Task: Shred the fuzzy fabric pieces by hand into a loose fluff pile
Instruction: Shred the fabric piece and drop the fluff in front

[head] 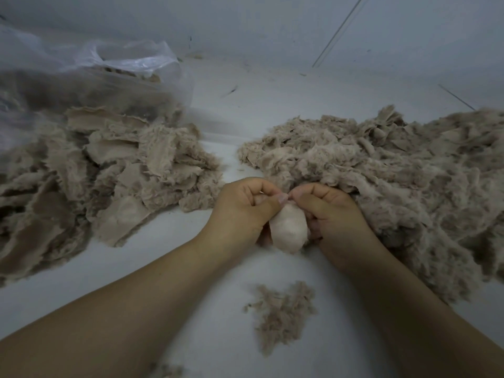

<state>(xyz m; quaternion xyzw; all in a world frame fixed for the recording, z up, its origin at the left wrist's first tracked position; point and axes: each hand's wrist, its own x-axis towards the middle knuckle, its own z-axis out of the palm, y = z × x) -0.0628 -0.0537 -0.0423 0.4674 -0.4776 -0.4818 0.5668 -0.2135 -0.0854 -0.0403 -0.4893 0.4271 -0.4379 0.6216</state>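
Note:
A small pale beige fabric piece (289, 229) hangs between my two hands, its smooth backing turned toward me. My left hand (242, 211) pinches its top edge with thumb and curled fingers. My right hand (330, 214) pinches the same edge right beside it, fingertips almost touching. On the left lies a heap of whole fuzzy fabric pieces (109, 170). A wide pile of shredded fluff (395, 181) spreads on the right, touching my right hand. A little tuft of fluff (281, 312) lies on the surface between my forearms.
A clear plastic bag (90, 77) holding more fuzzy pieces stands at the back left, behind the heap. The white work surface (245, 110) runs to a white wall at the back. A few stray fibres lie near the bottom edge (166, 369).

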